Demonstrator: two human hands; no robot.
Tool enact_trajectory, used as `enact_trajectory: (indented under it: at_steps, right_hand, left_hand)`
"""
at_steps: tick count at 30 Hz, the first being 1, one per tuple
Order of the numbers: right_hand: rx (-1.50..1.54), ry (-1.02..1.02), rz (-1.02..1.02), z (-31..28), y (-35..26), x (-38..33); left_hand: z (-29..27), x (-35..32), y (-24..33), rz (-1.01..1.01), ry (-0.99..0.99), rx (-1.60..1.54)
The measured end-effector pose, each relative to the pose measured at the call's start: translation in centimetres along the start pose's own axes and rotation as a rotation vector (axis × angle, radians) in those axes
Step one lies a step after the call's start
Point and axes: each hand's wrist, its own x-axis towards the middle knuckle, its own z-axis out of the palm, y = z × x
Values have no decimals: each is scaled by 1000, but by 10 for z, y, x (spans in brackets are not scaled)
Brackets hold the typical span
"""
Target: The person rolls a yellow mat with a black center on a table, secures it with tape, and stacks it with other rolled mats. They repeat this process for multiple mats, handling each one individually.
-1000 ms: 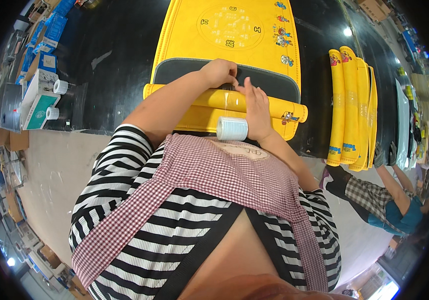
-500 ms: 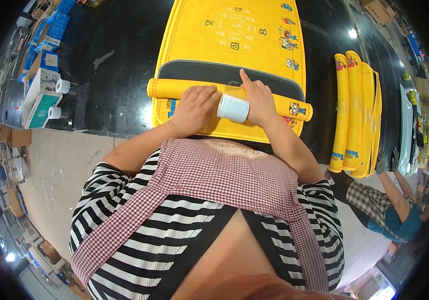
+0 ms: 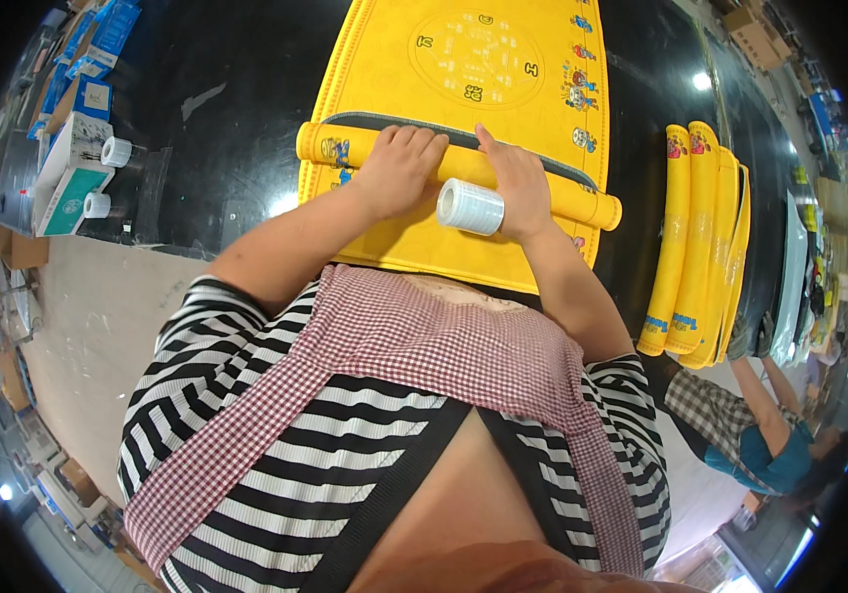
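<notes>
A yellow mat point(image 3: 384, 69) printed with cartoon figures lies flat on the black table. Across it, near me, rests another yellow mat rolled into a tube point(image 3: 582, 203), with a thin edge of its dark backing showing along the far side. My left hand point(image 3: 399, 173) is closed over the tube left of its middle. My right hand point(image 3: 523, 188) holds a roll of clear tape point(image 3: 470, 206) on its inner side, while its outstretched index finger lies over the tube. The right hand's other fingers are partly hidden.
Several rolled yellow mats point(image 3: 681, 257) lie side by side on the right. At the left table edge are a white-and-green box point(image 3: 73, 198), two tape rolls point(image 3: 116, 151) and blue boxes point(image 3: 98, 49). Another person point(image 3: 750, 425) works at the lower right.
The mat tube has rolled slightly away from me under both hands, and the strip of dark backing beyond it has narrowed. The tape roll has turned, so its open core shows.
</notes>
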Motion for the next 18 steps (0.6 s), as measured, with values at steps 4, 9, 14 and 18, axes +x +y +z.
enact_trajectory:
  at_steps: [4, 9, 14, 18]
  right_hand:
    - [-37, -126, 112, 7, 10, 10]
    - [-71, -127, 118, 11, 13, 11]
    - [-16, -80, 129, 4, 11, 17]
    - [86, 111, -108, 16, 15, 8]
  left_hand:
    - [-4, 23, -16, -31, -212, -3]
    - [-21, 34, -12, -110, -416, -28]
    - [-23, 66, -29, -156, -510, -55]
    - [-27, 102, -47, -148, -682, -80]
